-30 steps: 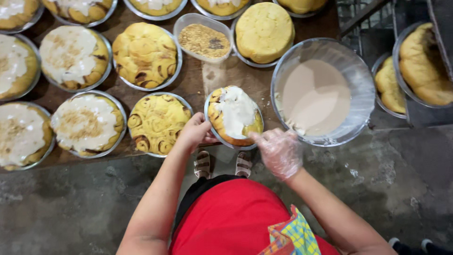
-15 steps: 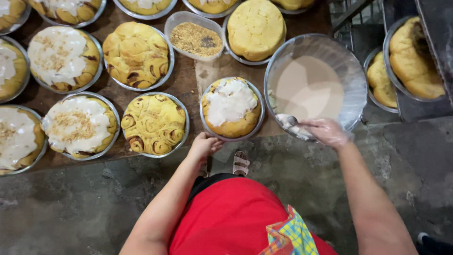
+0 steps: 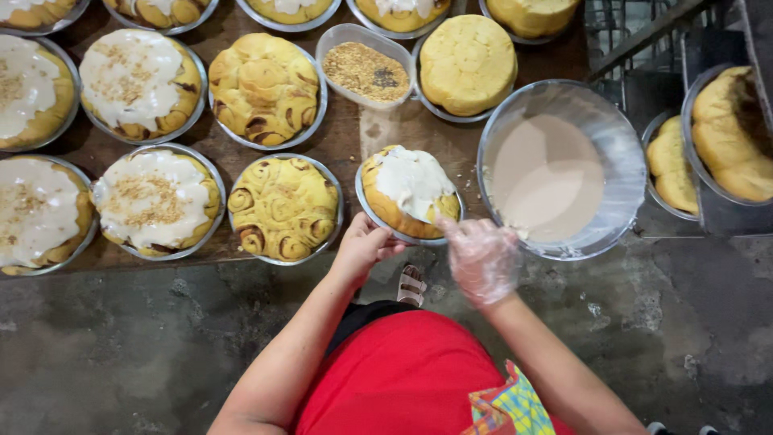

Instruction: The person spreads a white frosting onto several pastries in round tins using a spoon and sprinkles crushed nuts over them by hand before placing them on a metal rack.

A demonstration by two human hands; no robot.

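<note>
A round bun (image 3: 386,208) in a metal pan (image 3: 372,219) lies at the table's near edge, partly covered with white icing (image 3: 412,181). My left hand (image 3: 364,244) grips the pan's near rim. My right hand (image 3: 481,258), in a clear plastic glove, holds a spoon (image 3: 439,217) whose tip rests on the icing at the bun's right side. A big clear bowl (image 3: 620,149) of pale icing (image 3: 547,173) stands just right of the pan.
Several pans of rolls fill the wooden table: a plain one (image 3: 283,208) left of my pan, iced and crumb-topped ones (image 3: 157,201) further left. A clear tub of crumbs (image 3: 366,71) sits behind. More buns (image 3: 737,133) lie on a rack at right. Concrete floor below.
My right hand went to the icing bowl with the spoon and has come back onto the bun. My left hand let go of the pan, then took its rim again.
</note>
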